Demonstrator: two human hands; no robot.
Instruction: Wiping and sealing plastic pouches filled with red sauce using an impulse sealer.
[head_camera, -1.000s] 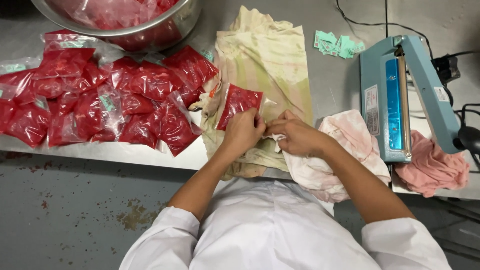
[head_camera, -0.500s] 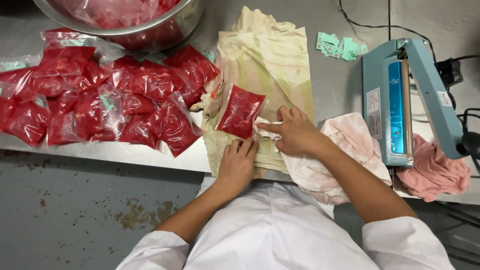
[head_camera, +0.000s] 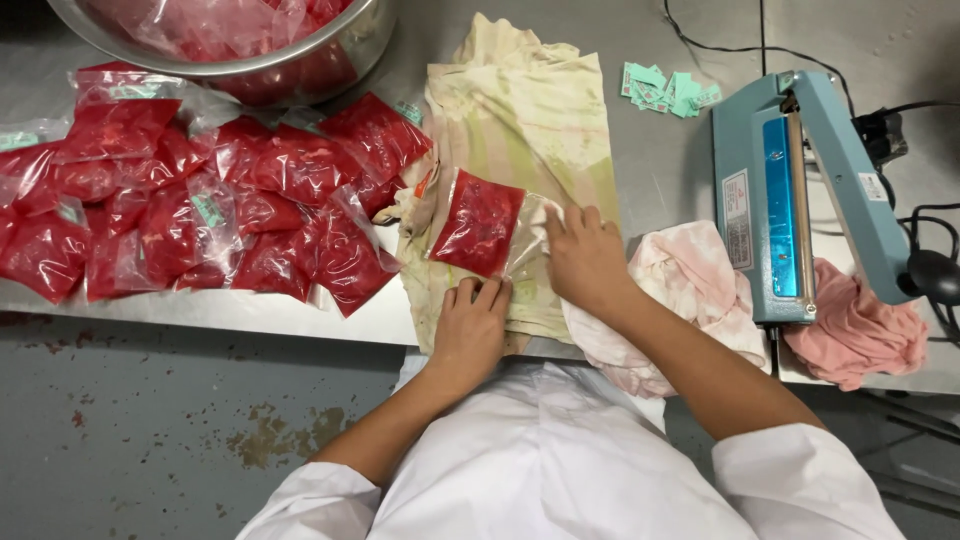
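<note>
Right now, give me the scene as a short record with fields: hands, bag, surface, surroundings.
left hand: left hand flat on the yellowish cloth, fingertips at the near edge of the pouch
right hand: right hand pressing the clear open end of the pouch
bag: clear pouch of red filling, lying flat on the cloth
left side: pile of filled red pouches under a steel bowl
right side: blue heat sealer, pink rag, pale pink cloth
back: small green labels
surface: steel table

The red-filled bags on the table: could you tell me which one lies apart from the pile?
The red-filled bag on the yellowish cloth, between both hands; the others are heaped to its left.
</note>
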